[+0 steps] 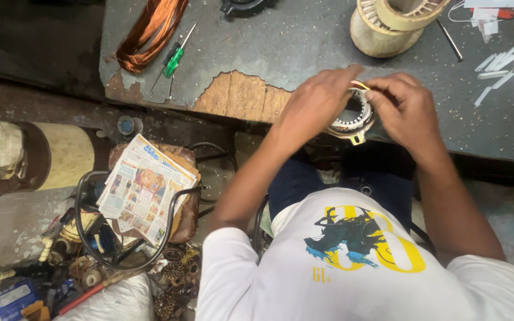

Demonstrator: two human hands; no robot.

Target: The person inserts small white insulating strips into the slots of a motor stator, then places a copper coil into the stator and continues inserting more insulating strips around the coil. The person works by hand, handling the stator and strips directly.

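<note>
Both hands are working on a small round stator ring [353,117], a metal ring with slotted teeth and a mounting lug at its lower edge, held at the near edge of the desk [304,41]. The left hand [316,104] is cupping the ring's left side, fingers curled over its rim, while the right hand [404,107] is pinching the ring's upper right rim between thumb and fingertips. So both sets of fingers are closed around the ring, none hanging loose.

The ring is looking stiff and fairly weighty for its size, probably laminated steel; the outer rim and lug seem the safe places to grip, since the inner teeth are likely sharp-edged and any slot lining delicate.

Beyond the ring, a larger cream-coloured stator [391,24] is standing on the desk. To the ring's right, white paper strips [510,65] are lying scattered. Far left of the ring are a coil of copper wire [150,30] and a green-handled screwdriver [174,59]. Below and left of the ring, on a stool, a folded colour-printed newspaper [144,190] is lying; farther down-left a small blue box [13,297] is sitting among floor clutter.
</note>
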